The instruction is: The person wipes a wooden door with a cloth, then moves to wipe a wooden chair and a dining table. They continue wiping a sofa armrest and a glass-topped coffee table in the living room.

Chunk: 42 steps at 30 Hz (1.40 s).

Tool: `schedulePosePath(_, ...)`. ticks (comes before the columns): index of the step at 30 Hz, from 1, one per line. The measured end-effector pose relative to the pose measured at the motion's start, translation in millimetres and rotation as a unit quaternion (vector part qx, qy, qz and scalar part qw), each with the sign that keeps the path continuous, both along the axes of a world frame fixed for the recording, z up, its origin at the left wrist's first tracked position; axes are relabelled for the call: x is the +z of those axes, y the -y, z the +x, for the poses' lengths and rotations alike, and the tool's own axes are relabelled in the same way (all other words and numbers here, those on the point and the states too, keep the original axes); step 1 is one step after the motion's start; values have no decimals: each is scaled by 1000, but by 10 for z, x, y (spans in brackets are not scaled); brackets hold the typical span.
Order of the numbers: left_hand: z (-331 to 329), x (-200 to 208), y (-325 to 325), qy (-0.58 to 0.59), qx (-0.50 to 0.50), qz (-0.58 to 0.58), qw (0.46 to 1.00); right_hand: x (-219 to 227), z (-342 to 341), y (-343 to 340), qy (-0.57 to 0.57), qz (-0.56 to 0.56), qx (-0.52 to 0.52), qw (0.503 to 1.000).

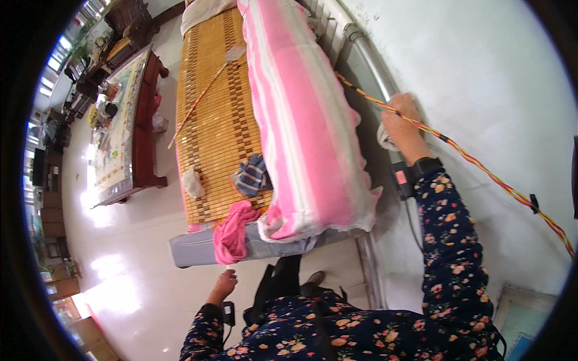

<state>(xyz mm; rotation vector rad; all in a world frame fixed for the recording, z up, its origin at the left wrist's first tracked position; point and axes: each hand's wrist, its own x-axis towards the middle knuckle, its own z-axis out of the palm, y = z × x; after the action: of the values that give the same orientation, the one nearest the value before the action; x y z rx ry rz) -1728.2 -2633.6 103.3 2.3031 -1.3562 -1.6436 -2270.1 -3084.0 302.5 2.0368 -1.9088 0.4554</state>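
My right hand [402, 123] is closed on a whitish cloth [385, 138], pressed to the white wall just beside the grey pipe [376, 66]. A twisted red-and-yellow cord [463, 150] runs along the wall and passes across that hand. My left hand [224, 284] hangs low over the floor, below the bed's near end. Its fingers are loosely bent and a little apart, with nothing visible in them. Nearest to it, a pink cloth [230, 234] drapes over the grey edge of the bed [189, 248].
On the bed's bamboo mat [211, 120] lie a thin stick [198, 103], a striped blue cloth [253, 175] and a small white cloth [192, 182]. A pink-and-white striped bedcover [307, 120] lies along the wall side. Further left stands a dark red table [146, 129].
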Motion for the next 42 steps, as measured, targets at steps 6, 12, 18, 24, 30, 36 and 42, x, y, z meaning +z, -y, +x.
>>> schedulePosePath(6, -34, 53, 238, 15, -36, -51, 998, 3, 9, -230, -13, 53, -37, 998)
schedulePosePath(12, -192, 102, -93, -17, -64, -66, 996, 78, -128, -1253, -46, 96, -98, 989)
schedulePosePath(18, -445, 84, -643, -40, -101, -37, 993, 106, -442, -3050, -20, 102, -123, 987)
schedulePosePath(24, -586, -65, -1112, -52, -157, -61, 984, 172, -784, -4945, 26, 126, -166, 978)
schedulePosePath(30, -569, -205, -1337, -64, -169, -51, 982, 230, -1117, -6551, 12, 196, -231, 953)
schedulePosePath(36, -508, -271, -1480, -53, -170, -85, 980, 368, -1354, -7771, -6, 276, -253, 927)
schedulePosePath(42, -376, -161, -1879, -60, -108, -21, 992, 300, -1454, -7901, 25, 270, -254, 928)
